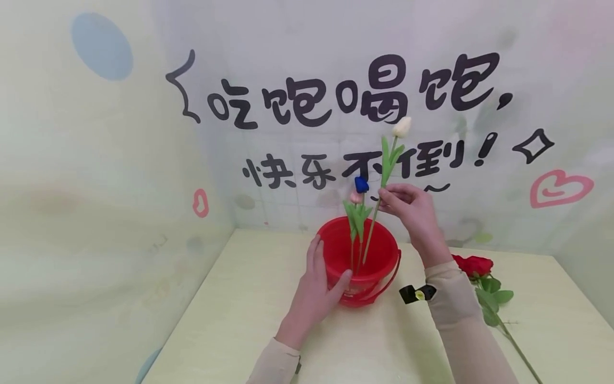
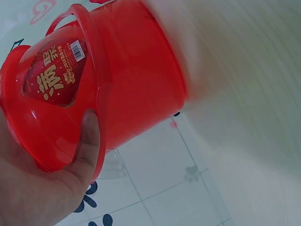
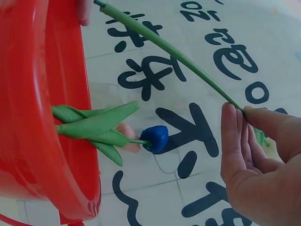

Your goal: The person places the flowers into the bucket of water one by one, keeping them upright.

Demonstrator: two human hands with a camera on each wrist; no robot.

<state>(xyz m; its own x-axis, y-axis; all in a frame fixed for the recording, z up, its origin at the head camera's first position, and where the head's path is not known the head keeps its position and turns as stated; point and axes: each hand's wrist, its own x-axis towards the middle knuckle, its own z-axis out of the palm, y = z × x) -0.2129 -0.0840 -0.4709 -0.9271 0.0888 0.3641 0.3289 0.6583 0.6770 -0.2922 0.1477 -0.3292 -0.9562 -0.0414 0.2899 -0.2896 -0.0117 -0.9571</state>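
A red bucket (image 1: pixel 332 250) stands upright on the table. My left hand (image 1: pixel 314 288) holds it at the near left, fingers along its side and thumb at the front; in the left wrist view the thumb (image 2: pixel 89 136) lies by the rim and handle. My right hand (image 1: pixel 410 213) pinches the green stem of a white tulip (image 1: pixel 402 128) between thumb and fingertips. The tulip's lower stem end (image 3: pixel 108 10) is above the bucket's opening. A blue tulip (image 1: pixel 362 184) and a pink tulip (image 1: pixel 355 197) stand in the bucket, their stems inside.
A red rose (image 1: pixel 475 265) with green leaves lies on the table (image 1: pixel 230 314) at the right, partly behind the right forearm. A printed backdrop (image 1: pixel 297 53) with large black characters stands behind the table. The bucket's red handle (image 1: pixel 390 280) hangs down at its right.
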